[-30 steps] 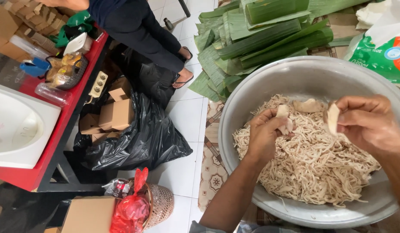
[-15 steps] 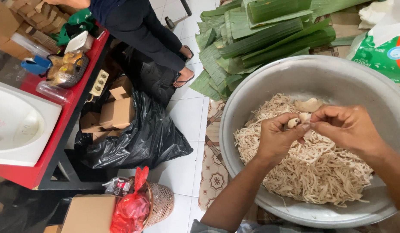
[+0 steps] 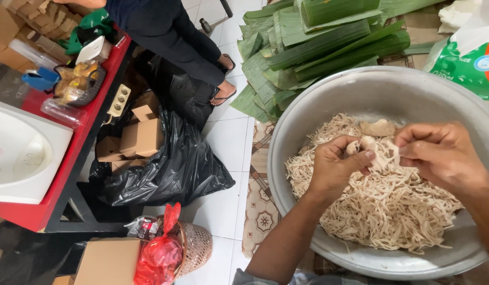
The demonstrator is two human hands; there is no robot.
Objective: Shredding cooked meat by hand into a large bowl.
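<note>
Over the wide metal bowl (image 3: pixel 286 158) both hands work one pale piece of cooked meat (image 3: pixel 368 145), which sits between them just above the heap of shredded strands (image 3: pixel 381 206); the left hand (image 3: pixel 336 169) has its fingers (image 3: pixel 360 157) curled shut on one end of the piece, thumb pressed against it, and the right hand (image 3: pixel 439 155) pinches the other end with its fingers closed tight at the tips; a second unshredded chunk (image 3: pixel 378 127) lies on the heap at the far side, just beyond the hands. To do this shredding well, it seems best to pull along the grain in thin strips and not to tear across it, so that the strands match the fine ones already in the bowl; the grip should stay near the ends of the piece, with small pulls, since a broad tug would likely break off lumps; keeping the hands low over the heap should let loose strands drop inside the rim and not onto the patterned mat (image 3: pixel 260 211) or the white tiled floor (image 3: pixel 223 206). Banana leaves (image 3: pixel 318 42) lie stacked beyond the bowl, well apart from the hands; another person's legs (image 3: pixel 176 42) stand by the red desk (image 3: pixel 54 195) next to a black bag of cardboard boxes (image 3: pixel 170 169).
</note>
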